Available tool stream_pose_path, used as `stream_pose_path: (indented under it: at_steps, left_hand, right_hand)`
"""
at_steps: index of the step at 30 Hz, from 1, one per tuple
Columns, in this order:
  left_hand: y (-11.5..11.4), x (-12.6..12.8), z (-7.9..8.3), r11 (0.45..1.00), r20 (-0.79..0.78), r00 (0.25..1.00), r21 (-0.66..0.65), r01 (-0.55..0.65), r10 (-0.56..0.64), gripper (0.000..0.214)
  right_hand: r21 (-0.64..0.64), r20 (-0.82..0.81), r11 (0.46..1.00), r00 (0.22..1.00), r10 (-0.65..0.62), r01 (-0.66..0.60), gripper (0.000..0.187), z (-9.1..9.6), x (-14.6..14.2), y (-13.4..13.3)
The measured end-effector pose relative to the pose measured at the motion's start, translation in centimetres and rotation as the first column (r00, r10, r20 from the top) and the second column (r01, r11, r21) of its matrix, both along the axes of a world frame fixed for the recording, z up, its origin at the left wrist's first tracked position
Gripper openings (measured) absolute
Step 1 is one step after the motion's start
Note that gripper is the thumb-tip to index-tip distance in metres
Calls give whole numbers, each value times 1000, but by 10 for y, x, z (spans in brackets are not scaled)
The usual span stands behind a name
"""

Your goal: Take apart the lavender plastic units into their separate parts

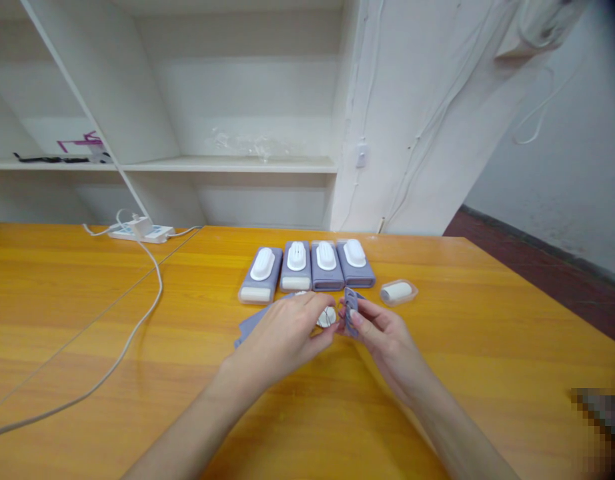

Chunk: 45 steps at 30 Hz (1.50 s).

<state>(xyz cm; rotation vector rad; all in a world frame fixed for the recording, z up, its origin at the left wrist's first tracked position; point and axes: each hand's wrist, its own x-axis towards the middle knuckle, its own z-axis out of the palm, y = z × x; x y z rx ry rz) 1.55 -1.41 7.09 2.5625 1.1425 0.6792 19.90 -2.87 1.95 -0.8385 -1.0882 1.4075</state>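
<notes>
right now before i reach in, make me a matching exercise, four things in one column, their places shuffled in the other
1. power strip
2. white piece in a clear cover
3. small purple part
4. crumpled clear plastic

A. held in the right hand
B. on the shelf
C. left of the row of purple cases
D. just right of that row

Pairs: 1-C, 2-D, 3-A, 4-B

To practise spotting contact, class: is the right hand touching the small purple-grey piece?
Touching: the head view plainly shows the right hand pinching the small purple-grey piece.
</notes>
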Motion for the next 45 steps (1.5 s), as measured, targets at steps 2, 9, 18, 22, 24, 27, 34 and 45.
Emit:
stream_pose_path:
  at_steps: [2,9,18,22,24,27,34,45]
  left_hand:
    - [0,3,-2,1000,38,999,-16,-14,14,20]
    - [6,7,-5,856,357,930,-504,111,90,32]
    - [18,-16,-7,300,547,824,-819,489,148,40]
    - [11,-16,-6,395,572,803,-786,476,170,36]
    - [7,-15,-5,421,558,814,-786,453,164,38]
    - [2,-11,-7,512,525,836,-768,384,161,42]
    - [-3,6,-23,685,558,794,-677,269,239,27]
    - [9,-10,-26,948,421,878,-300,-104,229,32]
  right_hand:
    - [5,3,1000,1000,-1,1,31,0,0,-1]
    - [117,156,993,988,9,-28,32,-2,6,-1]
    - [178,255,982,960,-113,68,35,4,9,2]
    - [245,475,929,802,-363,276,46,-6,14,7]
    - [377,662,890,598,-452,256,46,-9,15,6]
    - [514,791,847,306,-530,139,42,-10,15,1]
    - [497,748,836,373,-549,235,36,-3,13,-5]
    - [252,697,964,674,-245,89,40,-11,5,-3]
